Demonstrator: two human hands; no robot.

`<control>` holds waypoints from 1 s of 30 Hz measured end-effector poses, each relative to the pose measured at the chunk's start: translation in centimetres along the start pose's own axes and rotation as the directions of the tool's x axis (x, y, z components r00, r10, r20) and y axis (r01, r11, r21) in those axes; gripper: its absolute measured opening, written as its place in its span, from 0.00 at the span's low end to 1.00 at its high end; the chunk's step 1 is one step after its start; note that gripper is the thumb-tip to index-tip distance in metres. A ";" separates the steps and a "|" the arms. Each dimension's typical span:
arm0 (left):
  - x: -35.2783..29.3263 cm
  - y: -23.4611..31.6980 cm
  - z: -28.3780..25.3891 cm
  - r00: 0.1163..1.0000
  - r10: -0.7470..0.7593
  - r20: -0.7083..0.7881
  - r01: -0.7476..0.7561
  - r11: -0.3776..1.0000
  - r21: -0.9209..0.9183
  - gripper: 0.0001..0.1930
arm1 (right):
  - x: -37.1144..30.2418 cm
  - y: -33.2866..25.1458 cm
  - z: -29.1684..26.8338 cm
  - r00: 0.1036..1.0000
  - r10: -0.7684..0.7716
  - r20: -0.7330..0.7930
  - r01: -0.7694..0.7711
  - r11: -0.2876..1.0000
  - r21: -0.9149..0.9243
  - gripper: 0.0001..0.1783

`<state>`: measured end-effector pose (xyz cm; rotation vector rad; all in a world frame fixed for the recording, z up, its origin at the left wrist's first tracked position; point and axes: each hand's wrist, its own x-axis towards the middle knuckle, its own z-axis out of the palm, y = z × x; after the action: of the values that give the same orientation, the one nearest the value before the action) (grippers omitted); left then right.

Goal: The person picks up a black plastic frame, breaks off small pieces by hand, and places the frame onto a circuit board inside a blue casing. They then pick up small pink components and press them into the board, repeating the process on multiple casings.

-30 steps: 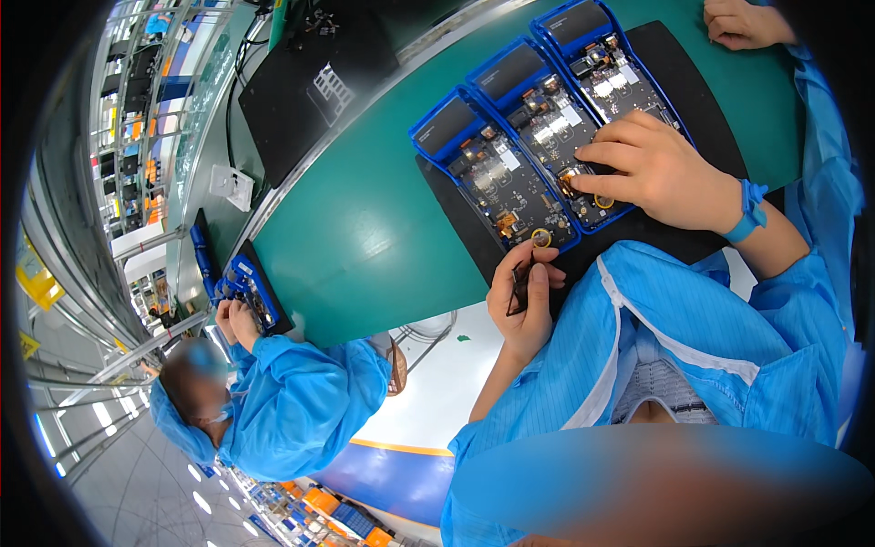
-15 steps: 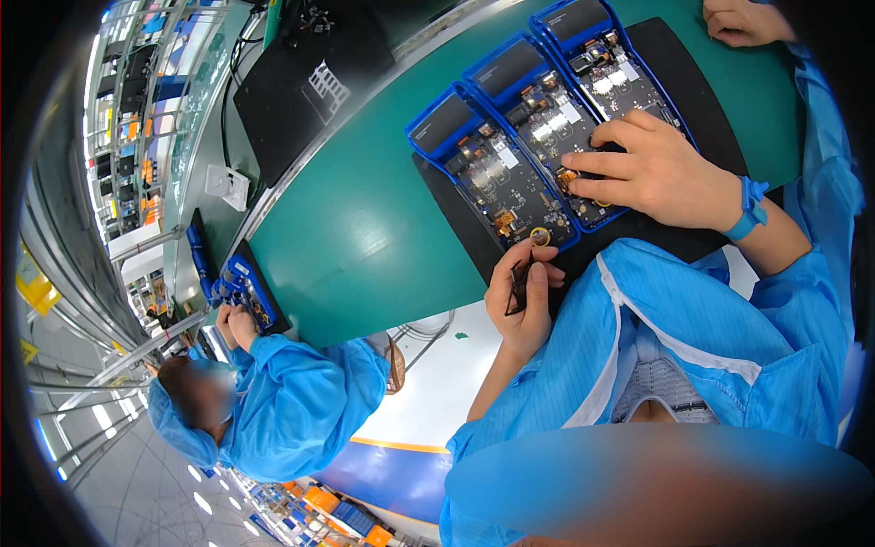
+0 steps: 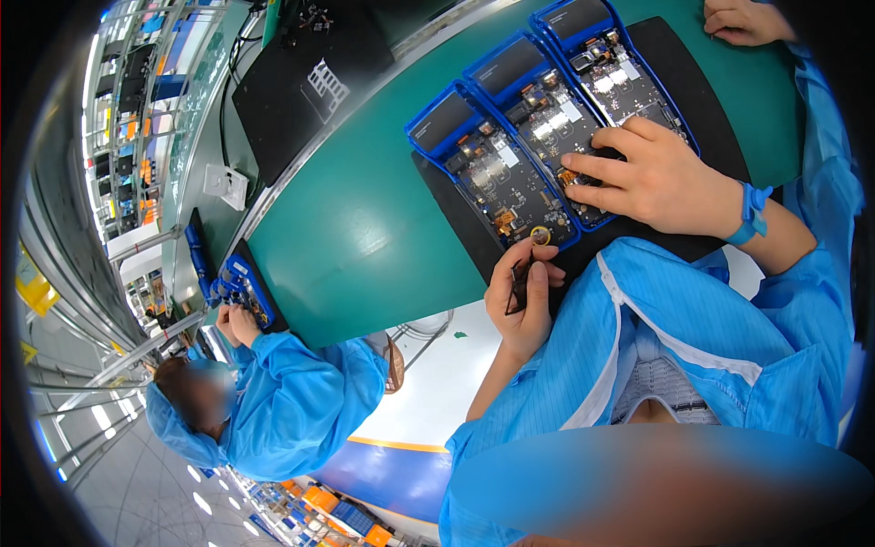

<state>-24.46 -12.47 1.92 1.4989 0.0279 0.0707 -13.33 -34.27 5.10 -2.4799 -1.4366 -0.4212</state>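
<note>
Three blue-framed device housings with exposed dark circuit boards lie side by side on a black mat (image 3: 469, 239). My right hand (image 3: 661, 178) rests over the middle housing (image 3: 547, 123), fingers stretched out, their tips at a small orange flex piece (image 3: 566, 177). It also partly covers the right housing (image 3: 624, 82). Below the left housing (image 3: 497, 173), my left hand (image 3: 522, 301) is closed on a thin dark loop-like piece (image 3: 517, 290), whose kind I cannot make out. Its fingertips are beside a small yellow-ringed round part (image 3: 540, 236) at that housing's near corner.
A green worktable (image 3: 365, 219) runs under the mat. At its left end, a co-worker in blue (image 3: 301, 392) handles another blue housing (image 3: 251, 287). Another person's hand (image 3: 743, 20) rests at the upper right. A black panel (image 3: 310, 91) stands beyond the table's far edge.
My right hand has shifted slightly, its fingers drawing a little closer together over the middle board. A yellow-ringed part seen under it before is now covered. My left hand is nearly still.
</note>
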 end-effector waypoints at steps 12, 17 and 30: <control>-0.1 0.0 -0.1 1.000 -0.013 0.009 0.013 1.000 0.006 0.16 | -0.4 0.1 0.5 0.999 -0.035 -0.015 0.035 0.999 0.027 0.16; -0.1 0.0 -0.3 1.000 -0.022 0.008 0.022 1.000 -0.001 0.16 | -0.5 0.2 0.6 0.998 -0.057 -0.032 0.058 0.997 0.045 0.16; -0.2 0.0 -0.2 1.000 0.004 0.018 -0.004 1.000 -0.005 0.16 | -0.6 0.3 0.5 0.999 -0.034 -0.011 0.035 0.998 0.052 0.12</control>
<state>-24.62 -12.33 1.90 1.4943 0.0104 0.0602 -13.32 -34.74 4.34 -2.4123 -1.4695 -0.3966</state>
